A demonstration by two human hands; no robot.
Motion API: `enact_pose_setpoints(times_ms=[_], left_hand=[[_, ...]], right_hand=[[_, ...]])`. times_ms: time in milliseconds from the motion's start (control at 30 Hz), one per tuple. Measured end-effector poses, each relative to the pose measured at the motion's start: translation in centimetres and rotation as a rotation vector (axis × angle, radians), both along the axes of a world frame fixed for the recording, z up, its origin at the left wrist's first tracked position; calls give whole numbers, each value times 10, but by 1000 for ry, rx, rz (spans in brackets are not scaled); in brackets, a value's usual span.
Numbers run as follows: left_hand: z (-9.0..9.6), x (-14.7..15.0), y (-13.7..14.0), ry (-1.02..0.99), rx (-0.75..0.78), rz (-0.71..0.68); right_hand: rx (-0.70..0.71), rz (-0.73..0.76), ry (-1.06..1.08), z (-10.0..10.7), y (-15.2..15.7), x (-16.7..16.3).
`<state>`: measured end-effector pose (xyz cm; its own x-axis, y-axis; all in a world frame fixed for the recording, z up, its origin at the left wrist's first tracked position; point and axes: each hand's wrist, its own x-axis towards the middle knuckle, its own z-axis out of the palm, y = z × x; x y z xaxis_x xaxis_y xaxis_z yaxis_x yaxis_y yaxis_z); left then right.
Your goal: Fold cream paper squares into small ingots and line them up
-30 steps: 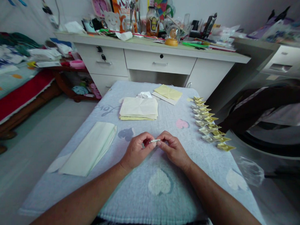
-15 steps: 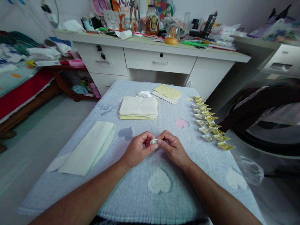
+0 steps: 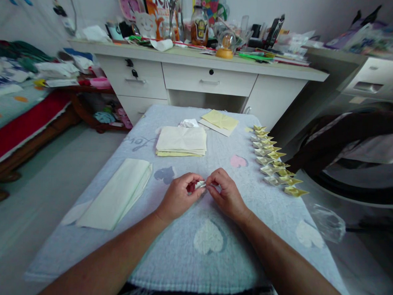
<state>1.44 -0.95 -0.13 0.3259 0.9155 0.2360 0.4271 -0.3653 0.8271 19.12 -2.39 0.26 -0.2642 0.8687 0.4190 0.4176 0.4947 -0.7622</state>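
Note:
Between my fingertips is a small piece of folded white paper (image 3: 200, 184), mostly covered by my fingers. My left hand (image 3: 181, 194) pinches its left part. At the right end, my right hand (image 3: 226, 193) grips it between thumb and forefinger. Beyond my hands lies a stack of cream paper sheets (image 3: 181, 140) with yellow ones underneath. To the left is a thick folded pale cloth or paper bundle (image 3: 119, 194). Along the right edge, several folded paper boats (image 3: 277, 168) in yellow and white stand in close rows.
A patterned blue cloth (image 3: 167, 254) covers the table. Yellow and white sheets (image 3: 219, 121) lie at the back, beside a crumpled white paper (image 3: 188, 123). Behind stands a cluttered desk (image 3: 206, 61); a washing machine (image 3: 376, 80) is at right, a clear plastic bag (image 3: 327, 224) below the table's right edge.
My right hand has shifted slightly, its fingers now at the folded paper's right end. The paper has tilted and less of it shows. Everything else stays put.

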Motion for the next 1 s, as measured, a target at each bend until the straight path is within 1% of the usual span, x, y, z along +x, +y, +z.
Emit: enact_pose_setpoints(times_ms=[133, 267, 467, 567, 733, 900, 1000], left_hand=[[1, 0, -2, 52, 71, -15], [1, 0, -3, 98, 100, -28], [0, 0, -4, 149, 129, -46], [1, 0, -3, 127, 126, -49], [1, 0, -3, 53, 132, -30], [0, -2, -2, 15, 99, -40], [1, -2, -3, 7, 93, -45]], right_hand=[[33, -20, -117, -1, 1, 1], [65, -17, -220, -2, 2, 3], [72, 7, -300, 2, 3, 3], [23, -6, -252, 3, 3, 3], [-148, -62, -60, -1, 3, 5], [-133, 79, -6, -1, 4, 8], [-134, 90, 34, 0, 4, 8]])
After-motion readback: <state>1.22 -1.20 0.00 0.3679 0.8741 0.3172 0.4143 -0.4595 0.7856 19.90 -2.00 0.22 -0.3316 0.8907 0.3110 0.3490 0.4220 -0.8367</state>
